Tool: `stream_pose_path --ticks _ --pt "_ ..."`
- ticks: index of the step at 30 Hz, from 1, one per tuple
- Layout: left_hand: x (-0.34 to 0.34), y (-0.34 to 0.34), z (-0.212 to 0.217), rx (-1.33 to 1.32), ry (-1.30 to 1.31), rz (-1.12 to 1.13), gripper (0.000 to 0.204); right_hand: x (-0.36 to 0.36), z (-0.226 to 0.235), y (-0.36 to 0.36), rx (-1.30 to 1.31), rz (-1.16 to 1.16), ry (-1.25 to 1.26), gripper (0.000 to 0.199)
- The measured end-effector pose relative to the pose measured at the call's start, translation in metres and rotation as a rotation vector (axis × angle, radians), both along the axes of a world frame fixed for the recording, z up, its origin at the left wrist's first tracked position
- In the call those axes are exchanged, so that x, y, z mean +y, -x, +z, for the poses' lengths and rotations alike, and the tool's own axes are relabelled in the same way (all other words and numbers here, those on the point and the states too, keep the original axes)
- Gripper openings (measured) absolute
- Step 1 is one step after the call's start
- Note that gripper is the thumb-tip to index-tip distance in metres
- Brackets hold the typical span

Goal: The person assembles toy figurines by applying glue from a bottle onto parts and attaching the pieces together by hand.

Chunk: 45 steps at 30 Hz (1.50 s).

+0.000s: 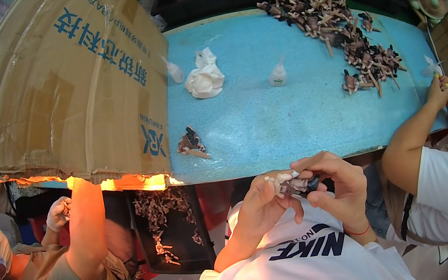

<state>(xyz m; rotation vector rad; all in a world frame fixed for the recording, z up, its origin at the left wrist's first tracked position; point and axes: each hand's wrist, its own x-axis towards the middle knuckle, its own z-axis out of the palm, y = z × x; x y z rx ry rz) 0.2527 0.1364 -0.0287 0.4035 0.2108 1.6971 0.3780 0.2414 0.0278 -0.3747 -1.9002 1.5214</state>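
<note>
A small figure with pale limbs, a greyish-brown body and a dark end point(296, 186) was nearest, pinched between the left hand point(260, 197), thumb and fingers closed on its pale side, and the right hand point(341, 181), fingertips gathered near its dark end; left of the grip stood a big brown cardboard box point(63, 107); lower left, a black plastic tray point(194, 256); beyond the grip, on the blue tabletop point(244, 122), crumpled white tissue point(204, 80), then a small white nozzle bottle point(278, 76); beyond to the right, a brown-and-black heap of figures point(371, 60).
</note>
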Motion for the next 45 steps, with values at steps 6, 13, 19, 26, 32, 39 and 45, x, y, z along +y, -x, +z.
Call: stream_pose_path --ticks 6,13,19,26,32,39,45 --pt "0.005 0.002 0.002 0.005 0.007 -0.103 0.047 -0.002 0.008 0.003 -0.056 -0.080 -0.126 0.034" --pt "0.009 -0.006 0.017 -0.343 0.134 -0.113 0.059 0.002 0.009 0.002 -0.066 -0.110 -0.223 0.031" --pt "0.012 -0.007 0.016 -0.417 0.183 -0.132 0.055 0.004 0.013 0.002 -0.106 -0.130 -0.227 0.029" --pt "0.012 -0.006 0.016 -0.324 0.089 -0.151 0.055 0.002 0.018 0.001 -0.146 -0.125 -0.218 0.029" --pt "0.005 0.008 0.013 0.238 0.098 0.084 0.054 0.006 0.004 0.004 -0.073 -0.048 -0.262 0.035" --pt "0.003 0.023 0.021 0.545 0.040 0.087 0.058 0.006 -0.009 0.004 0.039 -0.006 -0.272 0.038" --pt "0.004 0.030 0.021 0.857 -0.083 0.244 0.055 0.004 -0.013 0.009 0.084 0.003 -0.263 0.042"
